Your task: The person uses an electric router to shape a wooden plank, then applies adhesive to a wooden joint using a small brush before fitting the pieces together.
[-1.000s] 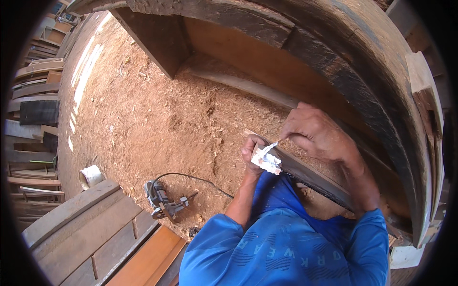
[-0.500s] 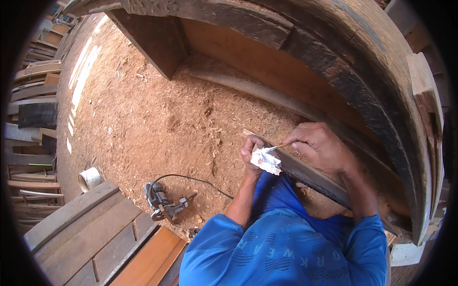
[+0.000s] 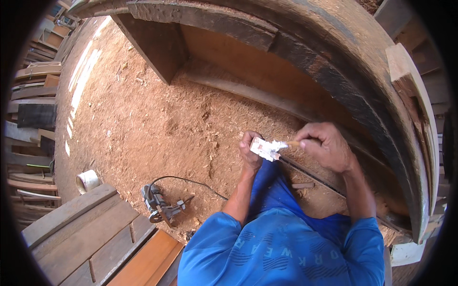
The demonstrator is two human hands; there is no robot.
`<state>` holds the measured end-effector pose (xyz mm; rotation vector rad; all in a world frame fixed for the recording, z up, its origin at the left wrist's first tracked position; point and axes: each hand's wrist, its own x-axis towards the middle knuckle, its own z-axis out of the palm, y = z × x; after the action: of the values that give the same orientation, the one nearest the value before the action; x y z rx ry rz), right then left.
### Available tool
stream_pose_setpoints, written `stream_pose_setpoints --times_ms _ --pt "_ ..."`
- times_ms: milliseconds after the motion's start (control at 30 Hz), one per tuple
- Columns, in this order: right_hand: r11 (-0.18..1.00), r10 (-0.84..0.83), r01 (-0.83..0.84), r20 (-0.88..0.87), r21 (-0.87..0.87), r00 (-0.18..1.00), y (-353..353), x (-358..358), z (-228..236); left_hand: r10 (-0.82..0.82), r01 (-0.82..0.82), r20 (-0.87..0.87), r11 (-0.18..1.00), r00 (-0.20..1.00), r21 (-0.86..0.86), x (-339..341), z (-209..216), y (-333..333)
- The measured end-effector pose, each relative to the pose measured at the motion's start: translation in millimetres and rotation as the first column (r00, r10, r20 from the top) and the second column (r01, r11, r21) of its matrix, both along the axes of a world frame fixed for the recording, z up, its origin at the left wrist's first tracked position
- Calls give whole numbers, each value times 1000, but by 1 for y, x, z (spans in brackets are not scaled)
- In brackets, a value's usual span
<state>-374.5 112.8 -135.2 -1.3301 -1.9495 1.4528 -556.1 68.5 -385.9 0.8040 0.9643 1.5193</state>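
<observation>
Near the person's lap [image 3: 273,190], the left hand [image 3: 249,150] grips a wooden board [image 3: 262,148] at its white-smeared end, presumably to steady it; the right hand [image 3: 325,145] pinches a thin stick [image 3: 292,143] behind its white-coated tip, presumably for control. A corded power tool [image 3: 160,204] lies apart.

Blue on blue here: a bright blue shirt [image 3: 281,236], loose and softly creased, and look at that print, paler blue letters [image 3: 302,262] curving across the cloth, with darker patches of wavy stripes [image 3: 274,264] around them! The left sleeve [image 3: 210,240] and right sleeve [image 3: 365,240], matching blue, both finish around the elbow. Below the shirt, a deeper blue cloth [image 3: 273,193], trousers or shorts, can't tell. Bare forearms, bare left hand [image 3: 248,148], bare right hand [image 3: 328,148].
</observation>
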Motion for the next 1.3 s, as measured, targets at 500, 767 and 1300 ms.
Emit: stream_pose_setpoints --times_ms 500,767,1300 --pt "739 -338 118 212 664 917 -84 -19 -15 108 -111 -297 994 949 5 13 -2 22" --pt "708 -478 336 71 621 876 -79 -55 -33 112 -107 -298 994 948 33 16 5 28" --pt "895 -81 43 67 444 994 3 -11 -10 216 -208 -339 976 916 60 16 -1 24"
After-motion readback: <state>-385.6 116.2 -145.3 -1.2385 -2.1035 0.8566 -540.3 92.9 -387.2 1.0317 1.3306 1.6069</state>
